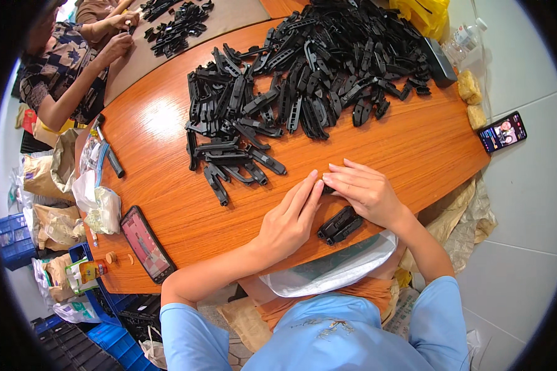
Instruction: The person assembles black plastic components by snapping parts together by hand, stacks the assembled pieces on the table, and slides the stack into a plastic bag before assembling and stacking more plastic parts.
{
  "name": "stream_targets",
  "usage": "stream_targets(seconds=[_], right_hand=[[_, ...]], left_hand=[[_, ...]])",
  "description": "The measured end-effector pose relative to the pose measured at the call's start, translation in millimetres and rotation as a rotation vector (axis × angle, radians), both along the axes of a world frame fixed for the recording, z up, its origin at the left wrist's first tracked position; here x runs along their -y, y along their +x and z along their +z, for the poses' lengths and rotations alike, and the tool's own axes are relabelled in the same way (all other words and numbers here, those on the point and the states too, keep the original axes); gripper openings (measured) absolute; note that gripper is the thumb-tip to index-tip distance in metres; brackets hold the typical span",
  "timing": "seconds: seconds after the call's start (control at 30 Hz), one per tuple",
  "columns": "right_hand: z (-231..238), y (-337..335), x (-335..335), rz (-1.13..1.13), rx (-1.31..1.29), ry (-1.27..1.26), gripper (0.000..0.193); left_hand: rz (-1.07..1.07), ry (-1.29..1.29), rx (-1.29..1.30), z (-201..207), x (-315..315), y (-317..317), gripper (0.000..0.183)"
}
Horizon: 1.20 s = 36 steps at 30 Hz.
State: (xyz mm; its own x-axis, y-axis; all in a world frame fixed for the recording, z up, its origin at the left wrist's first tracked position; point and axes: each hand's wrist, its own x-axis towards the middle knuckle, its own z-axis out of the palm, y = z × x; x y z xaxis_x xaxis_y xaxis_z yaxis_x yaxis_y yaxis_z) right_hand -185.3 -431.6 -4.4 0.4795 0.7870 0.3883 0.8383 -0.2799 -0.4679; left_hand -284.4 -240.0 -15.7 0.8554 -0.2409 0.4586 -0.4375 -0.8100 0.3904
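Note:
Near the table's front edge, my left hand (pixel 289 217) and my right hand (pixel 364 191) meet at the fingertips. Between them is a small black plastic part (pixel 327 189), mostly covered by my fingers. Both hands look closed on it, the left with its fingers straight and together, the right with its fingers bent over the top. Just below my right hand, black ribbed plastic pieces (pixel 340 226) lie side by side on the wooden table (pixel 254 232). Beyond my hands spreads a large heap of long black plastic parts (pixel 303 80).
A phone (pixel 147 243) lies at the table's left edge, near a black-handled tool (pixel 111 151) and plastic bags (pixel 102 207). Another phone (pixel 503 132) leans at the right, by a clear bottle (pixel 467 37). Across the table, a co-worker's hands (pixel 122 40) handle something small.

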Motion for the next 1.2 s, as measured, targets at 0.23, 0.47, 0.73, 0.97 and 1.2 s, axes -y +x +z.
stream_targets(seconds=[0.23,0.47,0.73,0.97,1.2], right_hand=[[-4.0,-3.8,-0.5,-0.038,0.014,-0.023,0.034],[1.4,-2.8,16.9,0.061,-0.246,0.012,0.028],[2.9,37.7,10.2,-0.515,-0.06,0.184,0.029],[-5.3,59.5,10.2,-0.458,0.289,0.03,0.036],[-11.2,51.1,23.3,-0.436,0.19,0.054,0.029]], left_hand=[[-0.002,-0.105,-0.1,-3.3,1.7,0.7,0.051],[0.194,0.105,-0.118,3.0,-3.1,-0.4,0.066],[0.02,-0.044,-0.1,6.8,-3.6,-3.0,0.056],[0.048,-0.112,-0.107,-7.9,-4.5,-2.3,0.047],[0.142,0.024,0.057,-0.6,-4.0,-2.5,0.038]])
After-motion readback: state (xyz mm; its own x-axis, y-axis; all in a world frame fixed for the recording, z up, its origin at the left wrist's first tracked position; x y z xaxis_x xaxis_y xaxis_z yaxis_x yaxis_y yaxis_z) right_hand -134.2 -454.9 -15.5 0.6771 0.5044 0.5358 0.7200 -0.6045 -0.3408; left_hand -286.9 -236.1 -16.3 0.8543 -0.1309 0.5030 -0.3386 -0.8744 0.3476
